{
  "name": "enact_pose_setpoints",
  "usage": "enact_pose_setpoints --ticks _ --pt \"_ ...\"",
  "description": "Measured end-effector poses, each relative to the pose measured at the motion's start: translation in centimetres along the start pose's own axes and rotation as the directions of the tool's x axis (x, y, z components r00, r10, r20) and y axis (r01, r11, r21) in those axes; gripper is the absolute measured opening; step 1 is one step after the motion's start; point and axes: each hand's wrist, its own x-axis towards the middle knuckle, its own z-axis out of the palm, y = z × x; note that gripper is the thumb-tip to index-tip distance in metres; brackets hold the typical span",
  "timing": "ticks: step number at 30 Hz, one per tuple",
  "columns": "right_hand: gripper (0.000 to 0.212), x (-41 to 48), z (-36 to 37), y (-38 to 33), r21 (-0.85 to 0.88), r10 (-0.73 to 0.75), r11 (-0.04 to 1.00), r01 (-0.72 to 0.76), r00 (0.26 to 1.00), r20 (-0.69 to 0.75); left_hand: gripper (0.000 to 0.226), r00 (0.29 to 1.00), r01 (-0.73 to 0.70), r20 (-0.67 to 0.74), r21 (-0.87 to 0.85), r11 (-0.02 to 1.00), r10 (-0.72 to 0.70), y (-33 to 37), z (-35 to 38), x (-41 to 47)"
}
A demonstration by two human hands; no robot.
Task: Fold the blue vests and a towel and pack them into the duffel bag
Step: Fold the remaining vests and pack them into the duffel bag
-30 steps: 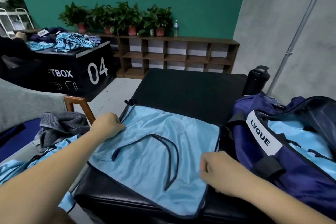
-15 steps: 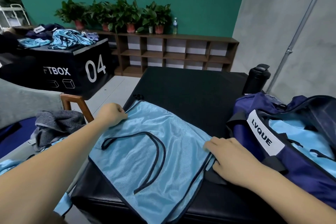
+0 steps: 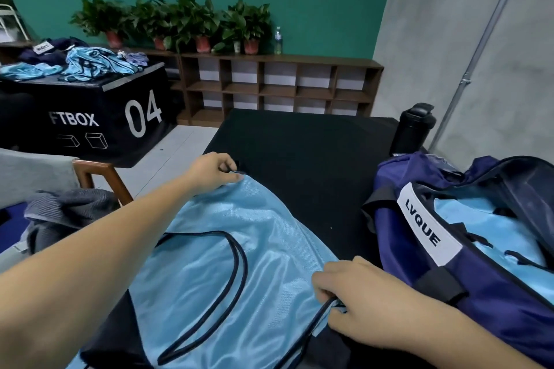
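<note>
Head view, left hand (image 3: 213,172), right hand (image 3: 358,296), each grip clamped on blue vest (image 3: 254,228), now pulled askew

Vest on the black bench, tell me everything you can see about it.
The vest is light blue shiny mesh with dark piping round its edges and openings. It lies spread but rumpled on the black bench. The left hand pinches its far corner, the right hand grips its right edge.

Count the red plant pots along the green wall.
4 red pots in a row on the wooden shelf unit: leftmost pot, second pot, third pot, rightmost pot near the clear bottle. Leaves may hide more.
</note>
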Motion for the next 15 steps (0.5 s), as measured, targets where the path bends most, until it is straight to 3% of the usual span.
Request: enact_pose_setpoints --ticks 10,15 --pt "0.012 0.1 -0.2 1.1 0.106 -0.055 0.993 0.057 0.998 -0.026 0.032 0.987 0.149 -0.086 0.205 0.967 -0.134 1.1 2.3 4.0" --pt "0.012 0.0 0.0 1.7 0.145 -0.059 0.987 0.064 0.997 -0.041 0.037 0.976 0.183 -0.151 0.200 0.962 -0.155 1.1 2.9 3.6"
